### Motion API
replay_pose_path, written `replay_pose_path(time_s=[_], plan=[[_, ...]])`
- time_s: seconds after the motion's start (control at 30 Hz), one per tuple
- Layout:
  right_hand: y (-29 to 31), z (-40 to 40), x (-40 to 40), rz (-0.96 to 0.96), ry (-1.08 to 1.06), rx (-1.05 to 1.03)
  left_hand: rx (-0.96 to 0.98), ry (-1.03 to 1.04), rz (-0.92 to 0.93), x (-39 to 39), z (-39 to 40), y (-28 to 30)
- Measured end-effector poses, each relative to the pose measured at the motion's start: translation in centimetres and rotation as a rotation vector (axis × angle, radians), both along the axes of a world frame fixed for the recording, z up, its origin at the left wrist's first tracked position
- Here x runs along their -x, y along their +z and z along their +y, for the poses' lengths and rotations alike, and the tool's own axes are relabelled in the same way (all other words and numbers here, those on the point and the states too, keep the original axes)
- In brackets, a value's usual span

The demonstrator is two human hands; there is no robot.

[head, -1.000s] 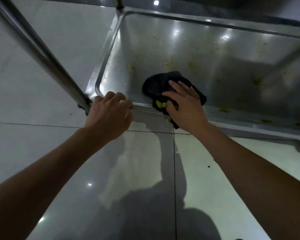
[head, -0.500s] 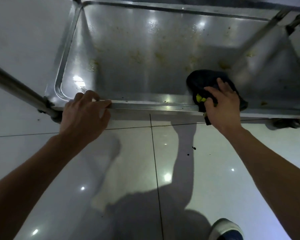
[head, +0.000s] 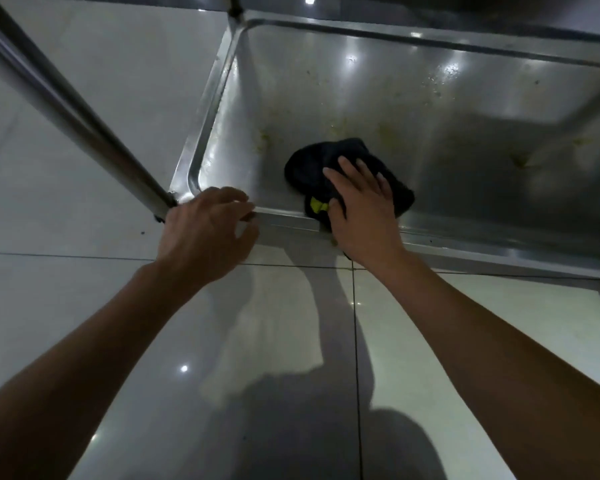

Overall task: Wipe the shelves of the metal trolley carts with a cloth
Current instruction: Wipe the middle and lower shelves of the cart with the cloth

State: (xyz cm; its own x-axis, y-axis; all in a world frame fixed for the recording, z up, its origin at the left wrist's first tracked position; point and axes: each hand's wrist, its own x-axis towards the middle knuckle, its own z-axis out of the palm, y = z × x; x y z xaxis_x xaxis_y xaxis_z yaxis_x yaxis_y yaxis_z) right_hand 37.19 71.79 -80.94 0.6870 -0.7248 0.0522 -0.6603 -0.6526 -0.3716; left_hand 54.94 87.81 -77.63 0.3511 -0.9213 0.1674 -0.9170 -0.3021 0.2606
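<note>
Head view. Step in hand: wiping bottom shelf [head: 430,109] of metal trolley [head: 66,109].

Right hand [head: 361,209] flat on dark cloth [head: 312,164], fingers [head: 364,171] spread wide, pressing not gripping. Cloth lies at near rim, 6 o'clock of shelf, partly draped over edge.

Left hand [head: 205,233] at near-left corner, 7 o'clock, fingers curled loosely over rim, steadying trolley.

Yellowish stains [head: 267,140] remain toward 10 to 12 o'clock; more at 3 o'clock.

Judgement: next move calls for firm stroke away from rim, across stained centre.
</note>
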Motion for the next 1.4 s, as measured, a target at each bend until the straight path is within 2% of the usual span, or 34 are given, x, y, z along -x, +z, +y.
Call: replay_pose_path(time_s=[0.13, 0.37, 0.6, 0.83, 1.2, 1.4], plan=[[-0.2, 0.4, -3.7, 0.007, 0.04, -0.016, -0.043, 0.074, -0.068, -2.2, 0.7, 0.2], [0.0, 2.6, -10.2, 0.064, 0.265, -0.007, -0.088, 0.096, 0.004, -1.9, 1.2, -0.3], [0.5, 2.0, -9.6, 0.084, 0.368, -0.015, -0.136, 0.088, -0.058, -1.5, 1.4, -0.3], [0.1, -0.1, -3.8, -0.008, 0.221, -0.097, -0.182, 0.127, -0.185, 0.2, 0.3, -0.3], [0.0, -5.7, 12.6, -0.033, -0.16, -0.032, -0.138, -0.059, -0.139, 2.9, -4.5, -0.1], [0.5, -8.1, 18.5, -0.017, -0.373, 0.003, -0.107, -0.007, -0.17, 1.6, -4.3, -1.3]])
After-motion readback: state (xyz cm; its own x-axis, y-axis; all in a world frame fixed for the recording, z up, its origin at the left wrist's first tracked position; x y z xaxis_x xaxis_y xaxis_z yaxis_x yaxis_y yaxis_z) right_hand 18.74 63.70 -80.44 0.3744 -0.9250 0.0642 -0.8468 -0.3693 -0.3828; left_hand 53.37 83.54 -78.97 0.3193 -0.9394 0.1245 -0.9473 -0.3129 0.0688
